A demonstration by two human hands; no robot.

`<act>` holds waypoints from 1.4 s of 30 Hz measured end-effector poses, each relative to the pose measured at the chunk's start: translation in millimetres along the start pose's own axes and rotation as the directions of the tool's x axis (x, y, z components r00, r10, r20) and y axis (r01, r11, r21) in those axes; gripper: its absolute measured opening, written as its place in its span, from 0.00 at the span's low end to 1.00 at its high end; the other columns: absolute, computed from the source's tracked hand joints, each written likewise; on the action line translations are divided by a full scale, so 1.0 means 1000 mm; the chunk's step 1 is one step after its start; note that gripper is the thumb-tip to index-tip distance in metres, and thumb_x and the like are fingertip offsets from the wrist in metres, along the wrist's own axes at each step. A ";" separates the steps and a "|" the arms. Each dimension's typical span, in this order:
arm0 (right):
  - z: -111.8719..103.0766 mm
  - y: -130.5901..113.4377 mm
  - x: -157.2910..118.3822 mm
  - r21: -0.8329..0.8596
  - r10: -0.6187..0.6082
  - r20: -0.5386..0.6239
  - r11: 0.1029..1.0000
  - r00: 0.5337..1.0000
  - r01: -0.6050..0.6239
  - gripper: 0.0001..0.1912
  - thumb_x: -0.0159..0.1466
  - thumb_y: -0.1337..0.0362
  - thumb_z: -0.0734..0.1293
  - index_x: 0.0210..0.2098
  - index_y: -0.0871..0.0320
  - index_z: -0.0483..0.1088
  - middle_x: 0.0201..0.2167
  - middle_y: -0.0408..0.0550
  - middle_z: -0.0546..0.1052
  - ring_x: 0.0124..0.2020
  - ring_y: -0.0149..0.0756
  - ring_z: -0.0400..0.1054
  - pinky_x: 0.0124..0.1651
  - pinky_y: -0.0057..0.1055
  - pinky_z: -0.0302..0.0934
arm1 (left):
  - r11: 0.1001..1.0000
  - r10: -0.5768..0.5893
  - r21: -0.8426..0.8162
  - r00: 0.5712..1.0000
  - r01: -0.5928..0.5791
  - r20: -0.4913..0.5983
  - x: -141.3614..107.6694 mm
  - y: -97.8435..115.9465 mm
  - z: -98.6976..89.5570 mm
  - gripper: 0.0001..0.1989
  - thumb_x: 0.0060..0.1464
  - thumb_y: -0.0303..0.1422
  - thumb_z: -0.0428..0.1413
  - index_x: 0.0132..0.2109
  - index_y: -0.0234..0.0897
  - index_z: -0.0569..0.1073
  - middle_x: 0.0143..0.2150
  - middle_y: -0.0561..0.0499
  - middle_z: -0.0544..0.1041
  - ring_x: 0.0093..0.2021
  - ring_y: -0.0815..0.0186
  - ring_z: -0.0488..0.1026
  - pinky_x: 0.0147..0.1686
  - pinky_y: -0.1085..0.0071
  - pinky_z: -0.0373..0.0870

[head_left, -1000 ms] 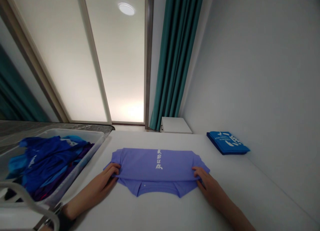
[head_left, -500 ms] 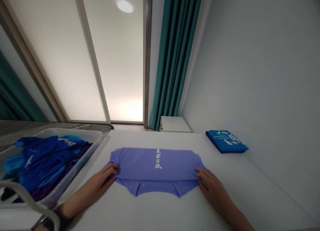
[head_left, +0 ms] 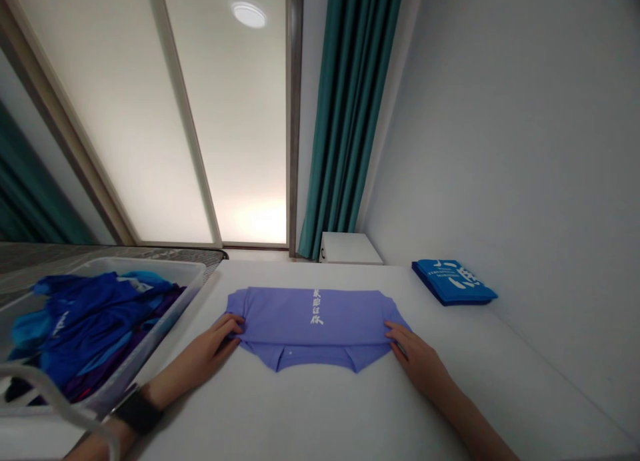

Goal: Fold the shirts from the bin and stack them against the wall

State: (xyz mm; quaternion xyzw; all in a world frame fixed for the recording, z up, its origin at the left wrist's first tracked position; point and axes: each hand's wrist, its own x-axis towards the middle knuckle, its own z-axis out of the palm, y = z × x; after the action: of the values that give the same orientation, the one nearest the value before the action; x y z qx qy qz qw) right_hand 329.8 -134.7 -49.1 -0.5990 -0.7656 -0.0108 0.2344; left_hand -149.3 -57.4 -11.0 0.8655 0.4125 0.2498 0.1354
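Note:
A purple shirt (head_left: 285, 318) with white characters lies folded on the white table (head_left: 310, 421), its collar toward me. My left hand (head_left: 217, 344) grips the shirt's left edge between thumb and fingers. At the opposite edge, my right hand (head_left: 415, 356) pinches the purple cloth the same way. The fabric between both hands is flat, with the folded edge running just above the collar.
At left stands a translucent bin (head_left: 193, 281) full of blue and purple clothes (head_left: 100, 321). Folded blue clothing (head_left: 453, 282) sits at the back right by the wall. A pale curved bar (head_left: 55, 394) crosses the lower left corner.
Both hands and the purple shirt have shifted slightly away from me across the table. The hands are also a little closer together.

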 end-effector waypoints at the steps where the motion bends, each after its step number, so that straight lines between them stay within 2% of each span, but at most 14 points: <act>1: 0.002 0.002 0.007 -0.006 0.001 0.005 1.000 1.000 -0.001 0.14 0.65 0.65 0.56 0.43 0.53 0.72 0.54 0.49 0.75 0.51 0.40 0.72 0.55 0.41 0.67 | 1.000 -0.005 -0.002 1.000 0.005 -0.003 0.005 -0.002 0.001 0.09 0.62 0.38 0.47 0.39 0.40 0.69 0.48 0.46 0.74 0.48 0.62 0.74 0.48 0.69 0.71; 6: 0.008 0.005 0.039 -0.021 0.037 0.028 0.999 0.999 -0.036 0.16 0.62 0.68 0.56 0.44 0.53 0.72 0.53 0.50 0.75 0.51 0.40 0.71 0.55 0.40 0.66 | 1.000 -0.015 0.001 1.000 0.015 -0.025 0.028 -0.011 0.002 0.09 0.62 0.37 0.46 0.39 0.40 0.68 0.47 0.46 0.73 0.48 0.61 0.73 0.48 0.67 0.70; 10: 0.012 0.005 0.050 -0.016 0.090 0.031 0.996 0.995 -0.090 0.17 0.61 0.70 0.57 0.45 0.54 0.71 0.51 0.51 0.75 0.50 0.41 0.71 0.53 0.39 0.66 | 1.000 -0.019 0.008 1.000 0.019 -0.021 0.034 -0.015 0.002 0.08 0.62 0.36 0.46 0.39 0.40 0.67 0.47 0.46 0.72 0.48 0.60 0.73 0.49 0.66 0.70; 14: 0.014 0.006 0.049 0.024 0.127 0.036 0.992 0.991 -0.128 0.17 0.61 0.69 0.56 0.47 0.54 0.68 0.49 0.49 0.75 0.48 0.39 0.71 0.50 0.37 0.67 | 1.000 -0.004 0.004 1.000 0.004 -0.013 0.032 -0.015 0.002 0.07 0.62 0.35 0.45 0.40 0.41 0.66 0.47 0.47 0.72 0.47 0.61 0.73 0.48 0.66 0.71; 21: 0.012 0.004 0.046 0.031 0.059 0.049 0.998 0.997 -0.060 0.14 0.60 0.70 0.55 0.41 0.55 0.68 0.54 0.52 0.72 0.54 0.39 0.67 0.56 0.39 0.62 | 1.000 0.006 0.027 1.000 -0.006 -0.006 0.030 -0.018 0.005 0.06 0.62 0.34 0.45 0.40 0.41 0.65 0.47 0.47 0.72 0.45 0.61 0.74 0.45 0.67 0.71; 25: 0.012 0.004 0.039 -0.044 0.032 0.016 0.999 0.999 -0.032 0.14 0.62 0.68 0.57 0.43 0.55 0.71 0.55 0.52 0.72 0.53 0.41 0.67 0.58 0.42 0.60 | 0.999 -0.001 0.036 1.000 0.002 -0.014 0.030 -0.017 0.004 0.05 0.61 0.34 0.46 0.40 0.41 0.66 0.47 0.47 0.72 0.46 0.62 0.74 0.47 0.67 0.71; 28: 0.008 0.002 0.032 -0.188 0.010 -0.033 0.982 0.999 -0.016 0.14 0.64 0.65 0.58 0.44 0.53 0.73 0.55 0.51 0.72 0.50 0.44 0.67 0.54 0.45 0.60 | 1.000 -0.002 0.027 1.000 0.003 -0.028 0.030 -0.017 0.004 0.06 0.60 0.34 0.46 0.39 0.41 0.67 0.47 0.48 0.73 0.46 0.62 0.74 0.47 0.67 0.71; 31: 0.000 -0.008 0.028 -0.348 0.014 -0.088 0.936 0.996 -0.044 0.13 0.65 0.60 0.61 0.46 0.50 0.75 0.52 0.51 0.73 0.46 0.46 0.66 0.46 0.43 0.61 | 1.000 -0.001 0.017 1.000 0.002 -0.027 0.030 -0.018 0.005 0.05 0.60 0.33 0.46 0.39 0.41 0.67 0.47 0.48 0.72 0.46 0.62 0.74 0.47 0.67 0.71; 35: -0.009 -0.029 0.033 -0.447 -0.017 -0.131 0.894 0.991 -0.043 0.13 0.66 0.60 0.62 0.44 0.53 0.76 0.44 0.54 0.74 0.42 0.46 0.65 0.43 0.41 0.57 | 1.000 0.001 0.001 1.000 -0.001 -0.014 0.031 -0.018 0.005 0.05 0.60 0.33 0.46 0.39 0.41 0.66 0.47 0.48 0.72 0.47 0.62 0.73 0.48 0.67 0.70; 39: 0.000 -0.059 0.049 -0.392 -0.063 -0.121 0.920 0.991 0.011 0.13 0.65 0.64 0.61 0.46 0.56 0.74 0.41 0.53 0.74 0.42 0.45 0.64 0.44 0.40 0.56 | 1.000 -0.007 -0.025 1.000 0.007 -0.017 0.031 -0.015 0.003 0.05 0.59 0.32 0.47 0.39 0.40 0.67 0.46 0.48 0.72 0.46 0.62 0.73 0.48 0.67 0.70; 42: 0.013 -0.094 0.067 -0.254 -0.136 -0.021 0.959 0.990 0.126 0.13 0.65 0.67 0.61 0.46 0.55 0.73 0.42 0.51 0.74 0.44 0.44 0.64 0.47 0.40 0.56 | 0.999 -0.014 -0.048 1.000 0.013 -0.018 0.030 -0.013 0.002 0.05 0.59 0.31 0.47 0.39 0.40 0.67 0.46 0.48 0.71 0.46 0.61 0.72 0.48 0.66 0.70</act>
State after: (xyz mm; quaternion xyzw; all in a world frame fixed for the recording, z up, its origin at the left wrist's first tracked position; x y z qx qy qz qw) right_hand 226.9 -95.7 -11.2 -0.5715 -0.7915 -0.1349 0.1696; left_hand -140.5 -26.3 -8.8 0.8569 0.4134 0.2667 0.1540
